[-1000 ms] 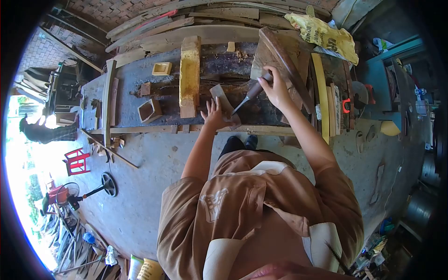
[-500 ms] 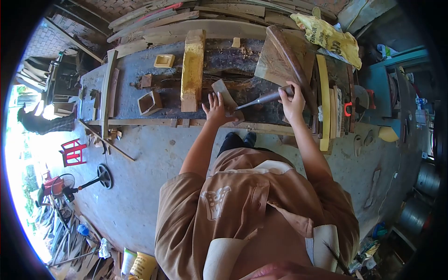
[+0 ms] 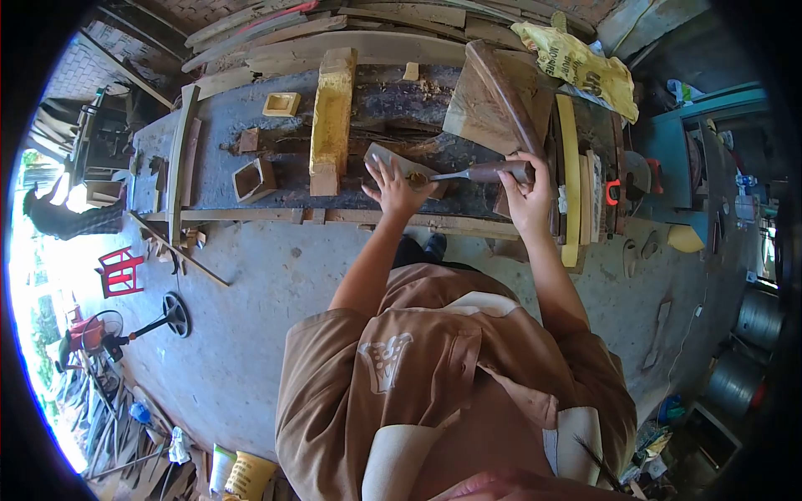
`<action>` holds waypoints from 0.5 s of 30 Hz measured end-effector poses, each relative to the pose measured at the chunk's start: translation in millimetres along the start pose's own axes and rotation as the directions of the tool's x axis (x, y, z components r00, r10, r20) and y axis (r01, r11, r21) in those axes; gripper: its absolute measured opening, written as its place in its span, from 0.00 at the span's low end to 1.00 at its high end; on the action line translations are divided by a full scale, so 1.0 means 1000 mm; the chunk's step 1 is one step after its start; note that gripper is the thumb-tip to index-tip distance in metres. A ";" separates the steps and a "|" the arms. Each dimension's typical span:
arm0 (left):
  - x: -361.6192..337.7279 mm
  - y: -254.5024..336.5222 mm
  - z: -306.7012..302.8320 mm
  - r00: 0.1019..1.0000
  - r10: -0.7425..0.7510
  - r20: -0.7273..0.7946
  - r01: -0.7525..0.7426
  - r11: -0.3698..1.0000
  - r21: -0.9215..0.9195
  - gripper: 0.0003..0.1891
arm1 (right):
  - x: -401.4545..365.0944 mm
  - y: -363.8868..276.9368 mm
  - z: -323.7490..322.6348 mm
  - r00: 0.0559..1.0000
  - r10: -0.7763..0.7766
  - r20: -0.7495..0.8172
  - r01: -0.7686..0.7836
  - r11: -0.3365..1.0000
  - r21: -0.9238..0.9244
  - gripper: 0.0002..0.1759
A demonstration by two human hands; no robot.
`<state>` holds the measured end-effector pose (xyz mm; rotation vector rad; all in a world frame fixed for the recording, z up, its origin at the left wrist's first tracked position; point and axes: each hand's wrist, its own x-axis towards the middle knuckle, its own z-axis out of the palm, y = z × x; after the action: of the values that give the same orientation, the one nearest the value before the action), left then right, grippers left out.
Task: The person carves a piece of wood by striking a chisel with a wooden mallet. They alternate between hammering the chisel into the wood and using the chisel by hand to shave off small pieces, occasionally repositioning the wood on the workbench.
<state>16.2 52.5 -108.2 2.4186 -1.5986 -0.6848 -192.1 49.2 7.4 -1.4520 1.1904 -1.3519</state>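
Observation:
My right hand (image 3: 526, 188) is closed around the dark wooden handle of a chisel (image 3: 499, 172). Its metal blade runs left, nearly level, and the tip meets a wooden block (image 3: 388, 156) beside a small curl of shaving. My left hand (image 3: 398, 189) lies across that block with its fingers spread, the thumb reaching toward the blade. Part of the block is hidden under the palm. Left of this hand, a long yellowish wooden beam (image 3: 332, 125) lies across the dark workbench (image 3: 288, 188).
On the bench are a small hollowed box (image 3: 281, 104), an open wooden box (image 3: 254, 180) and a mallet-like tool (image 3: 505, 96) lying on a board. Yellow strips (image 3: 569, 184) stand at the right. A red stool (image 3: 121, 272) and a fan (image 3: 92, 332) are on the floor, left.
The chisel has swung from a downward slant to nearly level, its tip shifting up. My left fingers have spread wider and the block has turned slightly. The whole view has shifted a little.

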 end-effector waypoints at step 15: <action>0.027 -0.014 -0.035 0.905 0.385 0.181 -0.425 0.842 0.331 0.42 | 0.000 -0.003 -0.005 1.000 0.017 0.006 -0.017 0.999 0.027 0.22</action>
<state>52.0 30.0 -90.4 2.1621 -2.3733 -0.4781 -197.1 50.0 10.6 -1.4229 1.1741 -1.3459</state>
